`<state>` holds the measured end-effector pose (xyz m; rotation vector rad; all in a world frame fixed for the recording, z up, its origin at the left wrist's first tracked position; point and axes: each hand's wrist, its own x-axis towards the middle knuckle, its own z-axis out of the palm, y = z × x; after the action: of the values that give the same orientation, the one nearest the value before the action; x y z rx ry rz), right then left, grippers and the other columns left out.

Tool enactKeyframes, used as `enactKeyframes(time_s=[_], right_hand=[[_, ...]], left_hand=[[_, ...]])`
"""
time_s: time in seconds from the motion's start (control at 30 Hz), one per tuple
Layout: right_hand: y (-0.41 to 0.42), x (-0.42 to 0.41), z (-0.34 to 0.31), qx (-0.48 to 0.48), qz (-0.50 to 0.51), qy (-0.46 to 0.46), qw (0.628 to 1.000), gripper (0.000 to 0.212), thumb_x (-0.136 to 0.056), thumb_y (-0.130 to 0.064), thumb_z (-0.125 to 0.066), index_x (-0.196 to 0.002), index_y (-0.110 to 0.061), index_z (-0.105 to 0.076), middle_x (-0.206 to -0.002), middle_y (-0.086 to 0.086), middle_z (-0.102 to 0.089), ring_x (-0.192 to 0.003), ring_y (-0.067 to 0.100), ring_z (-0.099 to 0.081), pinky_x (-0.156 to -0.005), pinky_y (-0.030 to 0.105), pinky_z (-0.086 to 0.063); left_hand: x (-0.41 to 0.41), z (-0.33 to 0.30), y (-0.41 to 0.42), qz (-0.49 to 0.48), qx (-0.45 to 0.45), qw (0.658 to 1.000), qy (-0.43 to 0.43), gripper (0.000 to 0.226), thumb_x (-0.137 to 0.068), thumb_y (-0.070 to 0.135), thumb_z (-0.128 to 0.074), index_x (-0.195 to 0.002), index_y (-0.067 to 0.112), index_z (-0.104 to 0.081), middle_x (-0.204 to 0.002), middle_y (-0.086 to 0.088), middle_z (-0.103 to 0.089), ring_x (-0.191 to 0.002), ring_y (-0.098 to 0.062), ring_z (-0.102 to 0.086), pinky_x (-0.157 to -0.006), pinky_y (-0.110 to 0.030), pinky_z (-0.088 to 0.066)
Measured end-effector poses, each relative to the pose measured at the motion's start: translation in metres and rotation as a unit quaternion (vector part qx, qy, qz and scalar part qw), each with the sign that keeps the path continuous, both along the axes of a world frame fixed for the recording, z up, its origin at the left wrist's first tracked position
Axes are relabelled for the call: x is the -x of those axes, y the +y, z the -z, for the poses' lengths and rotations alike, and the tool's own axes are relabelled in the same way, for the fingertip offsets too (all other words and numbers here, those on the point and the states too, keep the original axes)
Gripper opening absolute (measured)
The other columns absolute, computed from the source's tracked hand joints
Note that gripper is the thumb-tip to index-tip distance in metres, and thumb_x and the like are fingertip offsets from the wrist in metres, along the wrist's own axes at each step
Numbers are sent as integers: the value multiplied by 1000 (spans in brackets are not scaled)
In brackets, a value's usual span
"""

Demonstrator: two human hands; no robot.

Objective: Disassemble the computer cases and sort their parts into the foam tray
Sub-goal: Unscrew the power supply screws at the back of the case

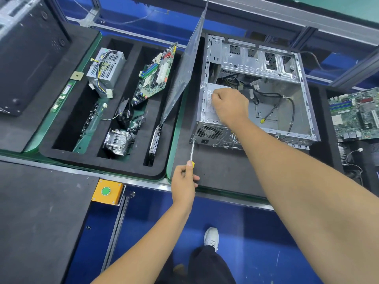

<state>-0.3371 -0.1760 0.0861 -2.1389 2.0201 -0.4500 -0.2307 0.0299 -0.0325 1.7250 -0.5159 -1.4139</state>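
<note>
Down at the near left corner of the open computer case (254,93), the left hand (184,181) curls round the yellow handle of a screwdriver (192,152), whose tip meets a screw at the case's rear panel. Meanwhile the right hand (229,105) reaches inside the case, fingers curled in a loose fist on the silver power supply (213,103); whether it grips anything cannot be told. Just left, the foam tray (102,158) holds another power supply (106,70), a motherboard (155,76), a heatsink (118,141) and a side panel (184,68) standing on edge.
</note>
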Motion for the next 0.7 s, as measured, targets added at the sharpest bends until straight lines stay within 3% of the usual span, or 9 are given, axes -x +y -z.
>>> enactKeyframes(time_s=[0.1,0.2,0.3,0.43,0.6,0.7], right_hand=[[2,8,-2,7,111,-104,988,34,-87,-17,-39,-54,-19,-30,-53,-3,-30,-53,18,-26,-53,33,-25],[2,15,-4,-42,183,-134,973,40,-94,-18,-40,-54,-17,-42,-56,-1,-44,-57,21,-40,-59,32,-31],[4,17,-3,-86,184,-169,964,40,-98,-19,-40,-58,-13,-45,-62,2,-49,-65,26,-45,-61,33,-32],[8,17,-6,-88,168,-174,966,40,-97,-17,-40,-57,-11,-40,-58,3,-44,-55,20,-37,-50,32,-26],[20,15,-10,-80,117,-122,982,40,-95,-11,-38,-56,-11,-34,-54,3,-39,-49,18,-32,-45,32,-23],[24,17,-12,-91,87,-99,987,38,-94,-10,-37,-56,-10,-33,-55,4,-38,-51,18,-30,-46,32,-23]], left_hand=[[-2,-1,0,-15,1,1000,11,41,-101,59,-52,-100,19,-59,-74,5,-73,-55,-6,-57,-59,-35,-45],[-4,-1,1,-20,0,999,32,38,-100,55,-58,-103,17,-52,-74,3,-73,-54,-7,-57,-52,-29,-43],[-5,0,4,-11,16,999,32,34,-100,49,-62,-102,18,-50,-77,2,-72,-58,-7,-59,-49,-26,-43],[-4,0,8,-13,37,999,30,26,-100,43,-65,-98,19,-53,-80,1,-72,-60,-7,-61,-46,-22,-44],[-4,-1,7,-20,32,999,38,28,-99,41,-66,-98,16,-53,-82,-1,-73,-62,-9,-62,-57,-31,-46],[-6,0,8,-22,34,998,43,29,-99,42,-66,-99,16,-54,-83,-1,-74,-62,-9,-63,-55,-30,-46]])
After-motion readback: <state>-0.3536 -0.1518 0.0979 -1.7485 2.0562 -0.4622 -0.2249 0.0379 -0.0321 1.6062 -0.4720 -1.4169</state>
